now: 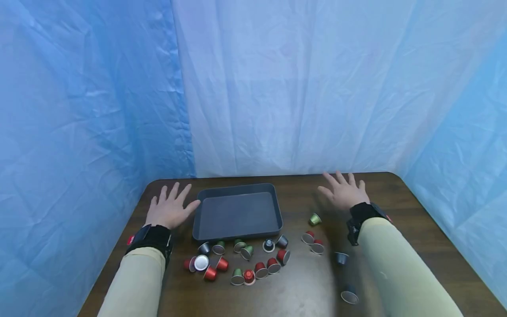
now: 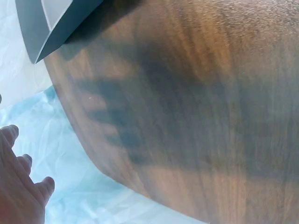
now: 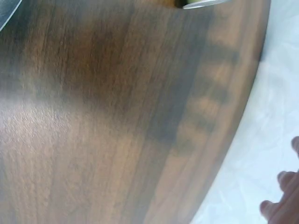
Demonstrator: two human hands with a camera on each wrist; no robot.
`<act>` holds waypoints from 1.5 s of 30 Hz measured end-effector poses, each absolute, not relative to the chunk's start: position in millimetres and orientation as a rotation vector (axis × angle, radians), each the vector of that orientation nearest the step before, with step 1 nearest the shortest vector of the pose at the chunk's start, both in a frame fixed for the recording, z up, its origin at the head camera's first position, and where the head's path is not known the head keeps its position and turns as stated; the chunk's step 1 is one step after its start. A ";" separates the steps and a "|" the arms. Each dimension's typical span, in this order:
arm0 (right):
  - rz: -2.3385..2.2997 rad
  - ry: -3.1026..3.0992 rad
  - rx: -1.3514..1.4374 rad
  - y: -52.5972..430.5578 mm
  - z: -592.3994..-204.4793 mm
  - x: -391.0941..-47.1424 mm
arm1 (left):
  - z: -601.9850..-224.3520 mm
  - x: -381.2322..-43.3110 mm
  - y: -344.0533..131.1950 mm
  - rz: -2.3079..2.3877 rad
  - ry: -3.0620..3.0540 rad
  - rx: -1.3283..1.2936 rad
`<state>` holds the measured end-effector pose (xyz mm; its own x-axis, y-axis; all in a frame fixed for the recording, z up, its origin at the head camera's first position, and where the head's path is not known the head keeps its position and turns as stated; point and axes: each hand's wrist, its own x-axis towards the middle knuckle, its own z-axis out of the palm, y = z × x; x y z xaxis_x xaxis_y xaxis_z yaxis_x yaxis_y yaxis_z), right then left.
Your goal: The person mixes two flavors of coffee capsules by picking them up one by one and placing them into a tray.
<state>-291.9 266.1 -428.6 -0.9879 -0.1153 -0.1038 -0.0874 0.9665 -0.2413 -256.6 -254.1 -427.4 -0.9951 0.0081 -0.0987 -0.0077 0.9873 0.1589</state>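
My left hand [image 1: 168, 212] is spread with straight fingers over the table, its thumb beside the left rim of a dark grey tray [image 1: 237, 214]. Over the right part of the table my right hand [image 1: 343, 193] is likewise spread, holding nothing. The nearest capsule to it is a green coffee capsule [image 1: 314, 219]. In front of the tray lie several red, green and dark coffee capsules, among them a red capsule [image 1: 249, 276] and one showing its white lid [image 1: 201, 263]. Each wrist view shows fingertips at its edge and the hand's shadow on the wood.
Two red capsules [image 1: 317, 247] lie right of the main group. Nearer the right forearm are a dark blue capsule [image 1: 341, 258] and another dark capsule [image 1: 349, 295]. The brown wooden table [image 1: 301, 286] has rounded far corners. Blue-white sheets [image 1: 277, 88] hang behind and beside it.
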 end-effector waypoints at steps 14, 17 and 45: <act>-0.248 3.039 -0.376 273.3 -406.5 -276.4 | -463.4 -245.8 -247.1 0.316 2.934 0.009; -0.220 3.062 -0.424 275.1 -402.4 -270.7 | -470.9 -244.5 -245.7 0.357 2.915 0.004; -0.196 2.981 -0.596 310.0 -419.5 -193.7 | -494.4 -237.2 -234.3 0.525 2.796 -0.051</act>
